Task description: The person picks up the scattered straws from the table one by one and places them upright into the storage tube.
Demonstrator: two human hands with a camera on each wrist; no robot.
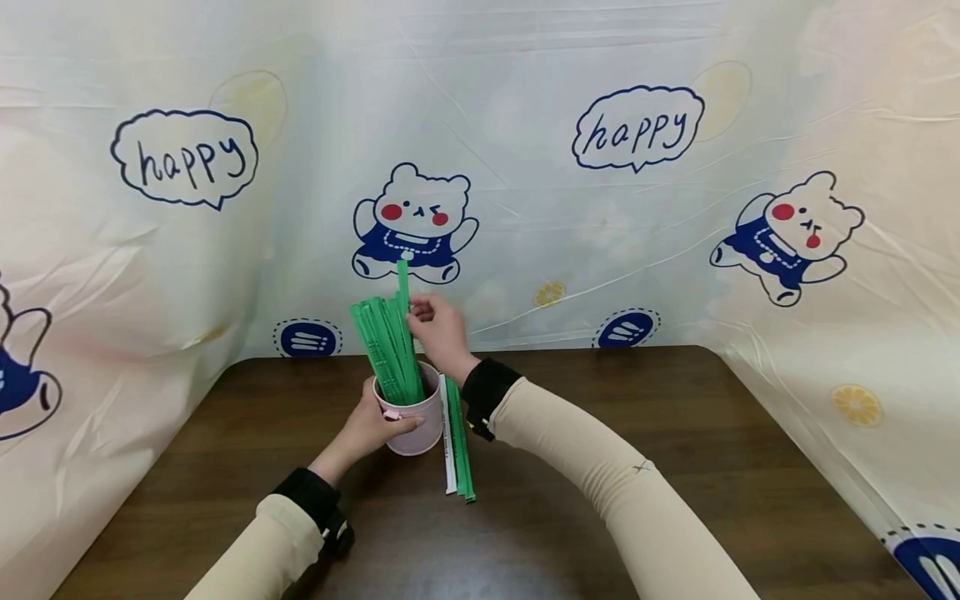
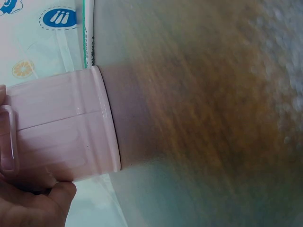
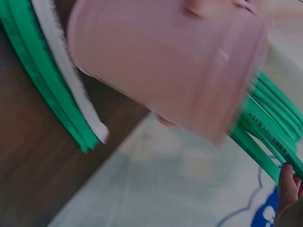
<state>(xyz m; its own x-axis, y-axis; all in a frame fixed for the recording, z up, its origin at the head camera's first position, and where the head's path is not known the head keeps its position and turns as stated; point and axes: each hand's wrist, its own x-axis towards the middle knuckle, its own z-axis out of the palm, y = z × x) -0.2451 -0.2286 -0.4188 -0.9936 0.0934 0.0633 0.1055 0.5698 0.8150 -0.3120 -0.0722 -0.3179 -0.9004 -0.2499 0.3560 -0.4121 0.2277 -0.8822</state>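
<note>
A pink metal-looking bucket (image 1: 416,435) stands on the table, holding a bundle of green wrapped straws (image 1: 384,354) that lean to the left. My left hand (image 1: 366,429) grips the bucket round its side, thumb across the front; in the left wrist view the thumb presses on the bucket (image 2: 61,118) near a small loop handle. With thumb and fingertips, my right hand (image 1: 442,333) pinches one green straw (image 1: 403,279) that rises above the others. Its lower end is hidden among the bundle. Printed lettering shows on the straws (image 3: 274,135) in the right wrist view.
Right of the bucket, a white wrapped straw (image 1: 449,450) and green wrapped straws (image 1: 461,454) lie side by side on the brown wooden table (image 1: 600,500). A patterned cloth (image 1: 517,167) hangs behind and along both sides of the table.
</note>
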